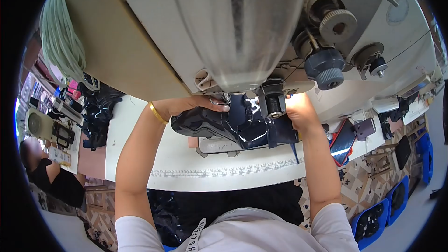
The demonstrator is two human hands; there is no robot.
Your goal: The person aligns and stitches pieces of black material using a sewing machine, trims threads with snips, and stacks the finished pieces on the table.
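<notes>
Between the hands, a glossy black patent-look piece (200, 123) lies beneath the sewing machine (158, 56), above the white bench (175, 158), its long axis running left to right. The left hand's (191, 104) grip holds its upper edge; the right hand (299, 112) meets the opposite end, fingers too hidden to tell their closure. Creases catch bright highlights beside duller panels.

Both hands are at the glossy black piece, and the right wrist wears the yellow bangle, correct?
Wrong wrist: the head view shows the yellow bangle on the left one. The left hand and right hand are both at the glossy black piece, as stated.
</notes>
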